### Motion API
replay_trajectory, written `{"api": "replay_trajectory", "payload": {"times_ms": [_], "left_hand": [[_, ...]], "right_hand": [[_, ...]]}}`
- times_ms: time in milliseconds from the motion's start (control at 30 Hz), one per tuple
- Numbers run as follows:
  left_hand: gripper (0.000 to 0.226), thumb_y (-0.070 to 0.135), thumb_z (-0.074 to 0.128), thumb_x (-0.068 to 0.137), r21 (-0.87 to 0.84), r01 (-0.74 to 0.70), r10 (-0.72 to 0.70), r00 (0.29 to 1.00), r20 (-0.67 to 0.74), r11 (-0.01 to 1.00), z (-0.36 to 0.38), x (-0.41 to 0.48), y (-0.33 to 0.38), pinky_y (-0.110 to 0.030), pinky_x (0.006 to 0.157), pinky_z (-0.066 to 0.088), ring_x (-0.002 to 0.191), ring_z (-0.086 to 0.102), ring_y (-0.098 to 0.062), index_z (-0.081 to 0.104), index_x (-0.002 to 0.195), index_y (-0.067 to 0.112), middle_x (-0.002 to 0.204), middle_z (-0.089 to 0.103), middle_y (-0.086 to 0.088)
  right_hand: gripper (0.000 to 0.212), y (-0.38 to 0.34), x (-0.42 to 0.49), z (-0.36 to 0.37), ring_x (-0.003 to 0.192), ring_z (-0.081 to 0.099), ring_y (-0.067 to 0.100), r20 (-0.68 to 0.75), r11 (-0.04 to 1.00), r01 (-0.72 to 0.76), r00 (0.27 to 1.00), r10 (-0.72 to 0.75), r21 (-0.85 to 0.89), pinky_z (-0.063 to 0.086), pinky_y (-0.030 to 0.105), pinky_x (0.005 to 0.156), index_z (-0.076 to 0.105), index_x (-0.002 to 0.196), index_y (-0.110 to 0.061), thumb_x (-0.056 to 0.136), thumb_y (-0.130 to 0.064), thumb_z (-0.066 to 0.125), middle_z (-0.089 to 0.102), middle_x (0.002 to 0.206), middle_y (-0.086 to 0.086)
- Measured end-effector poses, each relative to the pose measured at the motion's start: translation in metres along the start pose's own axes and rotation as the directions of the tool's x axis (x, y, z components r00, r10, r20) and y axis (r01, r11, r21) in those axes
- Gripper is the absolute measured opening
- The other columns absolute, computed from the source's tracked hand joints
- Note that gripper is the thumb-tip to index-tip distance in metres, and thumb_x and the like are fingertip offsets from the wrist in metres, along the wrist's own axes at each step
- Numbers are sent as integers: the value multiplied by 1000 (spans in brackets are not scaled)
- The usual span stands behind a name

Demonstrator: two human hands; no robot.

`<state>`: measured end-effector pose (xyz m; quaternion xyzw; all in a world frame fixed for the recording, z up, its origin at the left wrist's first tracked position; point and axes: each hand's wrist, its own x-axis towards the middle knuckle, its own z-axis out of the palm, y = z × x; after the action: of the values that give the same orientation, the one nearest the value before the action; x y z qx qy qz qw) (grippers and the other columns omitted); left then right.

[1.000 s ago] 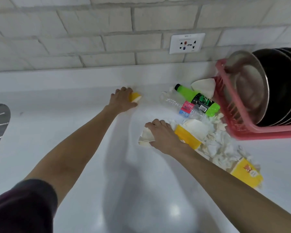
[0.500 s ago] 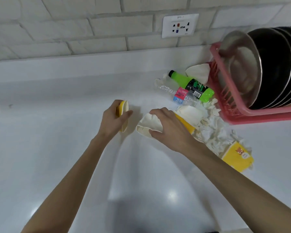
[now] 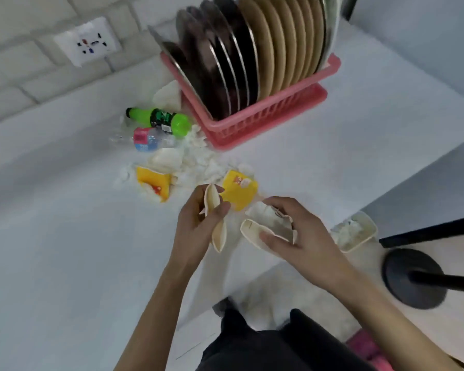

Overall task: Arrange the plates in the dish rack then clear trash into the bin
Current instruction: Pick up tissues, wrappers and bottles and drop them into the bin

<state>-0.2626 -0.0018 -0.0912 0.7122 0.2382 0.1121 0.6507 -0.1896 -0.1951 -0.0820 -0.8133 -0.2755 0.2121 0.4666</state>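
Left hand [image 3: 196, 223] fingers clamp a flattened cream paper cup [image 3: 219, 236]; right hand [image 3: 303, 236] fingers clamp a crumpled cream paper cup [image 3: 253, 231], both over the white worktop [image 3: 65, 236] edge, probably bound for the cream bin [image 3: 370, 228] beside it.

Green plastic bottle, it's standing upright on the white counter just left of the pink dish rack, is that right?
Not upright. The head view shows the green plastic bottle lying on its side on the white counter, just left of the pink dish rack.
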Motion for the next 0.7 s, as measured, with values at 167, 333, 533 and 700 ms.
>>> {"api": "replay_trajectory", "payload": {"times_ms": [167,333,533,700], "left_hand": [[44,40,61,69,-72,110,-98,983,155,991,127,-12,10,-44,77,51,82,61,-25,61,99,7,84,64,-10],[22,38,54,70,-86,356,-310,892,330,931,224,-21,2,-45,80,46,85,59,-31,65,78,21,85,69,-11],[54,39,57,58,39,410,-374,783,497,911,294,-13,-2,-34,69,57,83,67,-26,57,99,3,87,70,-13],[67,42,59,47,132,396,-394,710,584,909,331,14,-10,-41,79,57,88,69,-30,60,102,4,91,72,-15]], "right_hand": [[48,70,-76,-84,117,50,-4,-122,987,-159,979,161,26,39,13,97,50,131,-32,87,-38,68,54,126,-17],[42,118,-127,-138,110,51,-3,-202,952,-295,930,306,85,37,8,90,50,126,-34,89,-32,68,56,122,-14],[46,158,-152,-174,108,54,2,-300,916,-382,865,402,125,44,22,92,52,126,-30,83,-38,64,58,119,-14],[49,179,-152,-193,105,56,5,-352,869,-453,794,495,198,45,24,91,51,127,-30,81,-43,61,58,119,-12]]}}
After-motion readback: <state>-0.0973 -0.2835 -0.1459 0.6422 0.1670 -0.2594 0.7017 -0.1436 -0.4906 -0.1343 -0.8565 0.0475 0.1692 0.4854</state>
